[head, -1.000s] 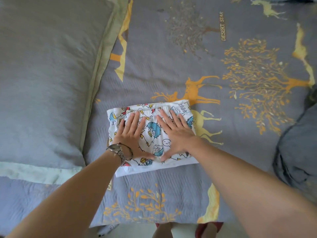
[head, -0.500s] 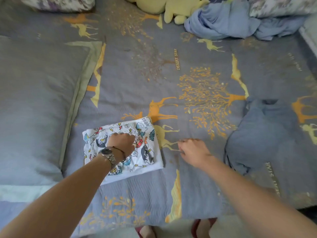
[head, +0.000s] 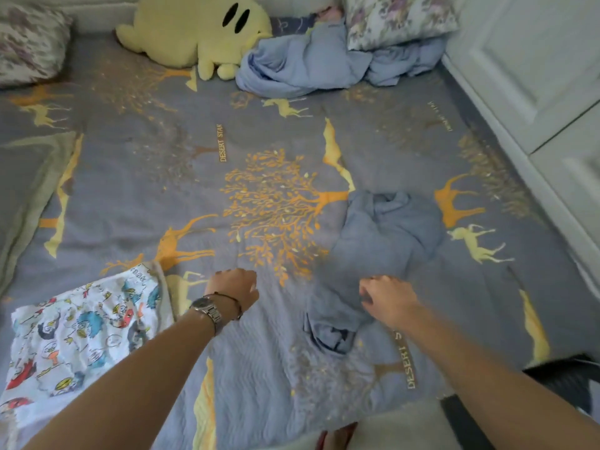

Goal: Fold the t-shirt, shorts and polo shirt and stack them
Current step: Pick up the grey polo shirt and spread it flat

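Now the right hand (head: 388, 298) lies on the near part of a crumpled grey-blue garment (head: 380, 251), fingers curled down into the cloth; the frame is blurred there, so whether it has truly pinched the fabric or only presses on it cannot be told. The left hand (head: 234, 289), with a wristwatch (head: 207, 311) and a thin cord bracelet on its wrist, hangs loosely curled over bare bedspread (head: 259, 368), grasping nothing and apart from the garment. To its left, near the bed's front edge, sits the folded stack with the white cartoon-print piece (head: 84, 326) on top, lying flat and squared, touched by neither hand. The grey-blue garment lies unfolded in a heap on the right half of the bedspread, beside the printed orange tree. Farther back, a second bluish bundle of cloth (head: 308, 66) is rumpled against a floral pillow (head: 399, 19), just beside a yellow plush toy (head: 194, 30). A large grey pillow (head: 22, 177) lies along the left edge, and white cabinet doors (head: 535, 60) stand to the right of the bed.
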`<state>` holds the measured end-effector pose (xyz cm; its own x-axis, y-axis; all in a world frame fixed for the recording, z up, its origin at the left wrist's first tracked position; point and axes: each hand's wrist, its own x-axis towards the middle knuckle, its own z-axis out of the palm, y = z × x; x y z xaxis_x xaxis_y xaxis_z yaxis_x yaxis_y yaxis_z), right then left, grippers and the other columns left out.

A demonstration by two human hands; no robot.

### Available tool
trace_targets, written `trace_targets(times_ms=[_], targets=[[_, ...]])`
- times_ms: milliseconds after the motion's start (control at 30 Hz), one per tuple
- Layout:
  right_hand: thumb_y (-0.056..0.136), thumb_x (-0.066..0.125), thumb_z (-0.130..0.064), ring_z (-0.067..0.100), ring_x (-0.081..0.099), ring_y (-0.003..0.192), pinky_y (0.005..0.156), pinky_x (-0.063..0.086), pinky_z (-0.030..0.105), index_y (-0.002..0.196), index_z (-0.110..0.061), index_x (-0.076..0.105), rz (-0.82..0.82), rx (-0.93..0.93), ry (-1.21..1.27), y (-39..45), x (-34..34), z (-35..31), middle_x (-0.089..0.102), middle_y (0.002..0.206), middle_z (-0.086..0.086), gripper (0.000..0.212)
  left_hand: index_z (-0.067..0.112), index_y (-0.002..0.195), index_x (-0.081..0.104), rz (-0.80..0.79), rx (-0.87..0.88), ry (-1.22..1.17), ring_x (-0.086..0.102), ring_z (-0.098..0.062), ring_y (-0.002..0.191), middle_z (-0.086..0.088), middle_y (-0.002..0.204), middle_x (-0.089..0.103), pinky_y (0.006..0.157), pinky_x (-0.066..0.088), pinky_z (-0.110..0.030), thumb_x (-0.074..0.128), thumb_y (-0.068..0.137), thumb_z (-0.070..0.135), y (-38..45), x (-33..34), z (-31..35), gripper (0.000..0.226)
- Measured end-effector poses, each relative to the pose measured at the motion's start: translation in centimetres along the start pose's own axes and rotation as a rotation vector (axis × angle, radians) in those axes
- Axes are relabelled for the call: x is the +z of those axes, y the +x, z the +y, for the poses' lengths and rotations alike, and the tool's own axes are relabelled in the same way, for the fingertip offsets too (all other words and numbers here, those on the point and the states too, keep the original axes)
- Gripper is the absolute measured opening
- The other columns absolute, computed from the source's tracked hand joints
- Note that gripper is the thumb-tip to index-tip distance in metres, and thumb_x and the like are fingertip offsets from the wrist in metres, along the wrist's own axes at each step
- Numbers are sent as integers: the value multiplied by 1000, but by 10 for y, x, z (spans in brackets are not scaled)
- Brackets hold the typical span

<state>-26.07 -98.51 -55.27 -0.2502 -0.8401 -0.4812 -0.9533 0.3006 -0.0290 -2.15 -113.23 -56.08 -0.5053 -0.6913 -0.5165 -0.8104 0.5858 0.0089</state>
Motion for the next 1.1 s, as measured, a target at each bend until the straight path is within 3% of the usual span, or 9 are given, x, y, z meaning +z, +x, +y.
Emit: trace_targets(times_ms=[200,333,533,667,867,1000,1100], targets=[[86,53,-23,28,60,103,82,48,35,101,-20,60,90,93,158,39,-2,132,64,108,5,17,20,106,58,59,40,-150,59,-27,100,-5,111,63,81,44,-35,41,92,37,84,-30,108,28],[84,58,-22,28,55,109,85,46,37,106,-18,60,168,88,185,85,-6,185,59,113,7,22,18,110,56,100,-42,-332,58,-31,105,-9,115,62,85,49,-40,48,89,40,141,-43,155,32],[82,65,-24,33,50,116,87,44,40,124,-16,50,330,39,253,157,0,220,53,123,9,45,8,129,38,185,-129,-580,48,-37,120,-18,132,46,94,41,-45,57,87,37,214,-53,200,55],[83,65,-23,35,46,122,94,43,44,135,-16,38,344,0,299,194,7,230,48,134,10,59,7,136,30,242,-179,-678,43,-36,125,-19,139,39,96,38,-43,63,84,32,244,-52,218,67],[80,69,-20,41,45,122,96,42,48,142,-11,26,230,-13,407,227,14,235,48,133,23,75,15,146,15,92,-72,-672,46,-39,122,-20,135,42,96,44,-43,68,79,17,270,-38,223,85],[81,69,-22,39,54,113,88,44,45,130,-7,41,235,30,449,223,17,243,58,123,20,58,14,136,34,145,-40,-679,49,-35,115,-18,128,47,91,42,-36,72,75,13,262,-37,218,72],[81,69,-22,37,56,111,87,45,43,123,-7,49,259,20,533,211,15,243,61,120,18,49,11,108,46,248,-46,-754,49,-25,94,-14,107,51,72,33,-23,77,69,9,246,-36,205,50]])
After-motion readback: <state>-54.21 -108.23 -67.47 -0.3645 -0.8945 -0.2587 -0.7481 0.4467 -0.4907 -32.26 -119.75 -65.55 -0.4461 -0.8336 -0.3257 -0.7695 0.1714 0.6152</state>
